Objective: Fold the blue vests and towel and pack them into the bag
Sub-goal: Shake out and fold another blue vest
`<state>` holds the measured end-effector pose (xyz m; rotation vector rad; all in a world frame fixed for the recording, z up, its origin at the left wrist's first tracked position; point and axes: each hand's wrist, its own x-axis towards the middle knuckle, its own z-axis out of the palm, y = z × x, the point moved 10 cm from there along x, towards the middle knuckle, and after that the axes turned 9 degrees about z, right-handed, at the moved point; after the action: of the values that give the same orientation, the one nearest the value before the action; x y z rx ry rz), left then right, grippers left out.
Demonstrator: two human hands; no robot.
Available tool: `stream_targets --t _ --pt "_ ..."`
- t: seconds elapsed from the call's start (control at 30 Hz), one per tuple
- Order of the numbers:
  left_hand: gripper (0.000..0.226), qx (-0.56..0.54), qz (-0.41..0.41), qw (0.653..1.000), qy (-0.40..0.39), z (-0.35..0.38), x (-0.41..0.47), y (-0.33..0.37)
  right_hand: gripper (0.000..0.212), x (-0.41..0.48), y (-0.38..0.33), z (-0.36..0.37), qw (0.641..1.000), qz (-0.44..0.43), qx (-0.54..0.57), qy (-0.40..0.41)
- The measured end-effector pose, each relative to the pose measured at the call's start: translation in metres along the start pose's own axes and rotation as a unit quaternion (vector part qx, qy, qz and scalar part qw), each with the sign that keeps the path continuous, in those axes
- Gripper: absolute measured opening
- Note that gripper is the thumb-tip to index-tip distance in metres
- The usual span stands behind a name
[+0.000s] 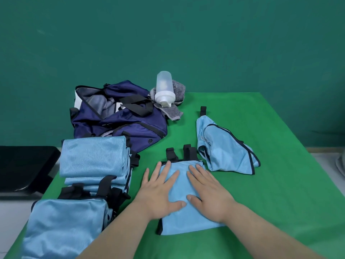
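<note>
At the left, folded vests [93, 159] sit stacked just before the open bag [119, 118], ready for packing, I judge. My left hand [160, 193] and right hand [209, 195] lie flat, fingers [173, 175] straight and spread, holding nothing, pressing the folded vest [186, 225] into the surface [280, 184], probably to set its creases. A crumpled vest [224, 150] waits at right.

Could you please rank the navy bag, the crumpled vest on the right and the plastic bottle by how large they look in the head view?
1. navy bag, clearly the largest
2. crumpled vest
3. plastic bottle, the smallest, though it lies farthest back, which shrinks it somewhat
</note>
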<state>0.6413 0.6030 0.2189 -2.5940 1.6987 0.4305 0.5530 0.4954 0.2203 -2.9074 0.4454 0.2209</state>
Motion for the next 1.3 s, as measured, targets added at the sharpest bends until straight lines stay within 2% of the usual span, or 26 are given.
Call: stream_targets --t 0.1,0.17,0.23,0.3,0.4,0.47,0.53,0.63,0.77,0.87,0.97,1.03,1.17,1.3 --pt "0.096 -0.015 0.003 1.0 -0.005 -0.004 0.001 -0.002 0.075 0.003 0.002 -0.005 0.999 -0.005 0.041 -0.004" --pt "0.094 -0.041 -0.008 0.999 0.002 -0.006 -0.001 -0.002 0.067 0.003 0.006 -0.008 0.992 -0.009 0.129 -0.013" --pt "0.091 -0.08 -0.022 0.996 0.044 -0.011 -0.013 0.002 0.065 -0.006 0.016 -0.013 0.966 0.012 0.258 0.003" --pt "0.089 -0.133 -0.015 0.985 0.109 -0.018 -0.036 0.013 0.069 -0.026 0.026 -0.016 0.941 0.028 0.337 0.027" --pt "0.091 -0.192 0.018 0.973 0.126 -0.013 -0.074 0.039 0.074 -0.064 0.028 -0.013 0.95 0.004 0.31 0.045" --pt "0.082 -0.165 0.036 0.98 0.105 -0.002 -0.091 0.052 0.073 -0.082 0.027 -0.008 0.963 -0.01 0.265 0.046" --pt "0.07 -0.132 0.032 0.987 0.089 0.008 -0.1 0.058 0.062 -0.088 0.028 -0.003 0.971 -0.012 0.232 0.057" --pt "0.069 -0.113 0.018 0.991 0.071 0.016 -0.102 0.06 0.044 -0.089 0.029 -0.002 0.974 0.003 0.202 0.103" --pt "0.068 -0.114 -0.005 0.99 0.082 0.013 -0.103 0.058 0.079 -0.091 0.028 -0.006 0.968 0.034 0.207 0.135" --pt "0.049 -0.13 -0.015 0.985 0.11 0.002 -0.107 0.064 0.084 -0.102 0.032 -0.006 0.96 0.053 0.244 0.13" --pt "0.042 -0.135 -0.024 0.982 0.127 -0.005 -0.116 0.075 0.074 -0.123 0.034 -0.007 0.953 0.056 0.258 0.147" --pt "0.042 -0.129 -0.022 0.983 0.13 -0.009 -0.125 0.085 0.06 -0.14 0.033 -0.008 0.95 0.054 0.261 0.162" --pt "0.029 -0.177 -0.03 0.974 0.139 -0.021 -0.146 0.092 0.007 -0.172 0.034 -0.014 0.932 0.064 0.323 0.152" --pt "0.022 -0.261 -0.049 0.948 0.174 -0.039 -0.162 0.091 0.012 -0.187 0.045 -0.025 0.878 0.143 0.429 0.157"
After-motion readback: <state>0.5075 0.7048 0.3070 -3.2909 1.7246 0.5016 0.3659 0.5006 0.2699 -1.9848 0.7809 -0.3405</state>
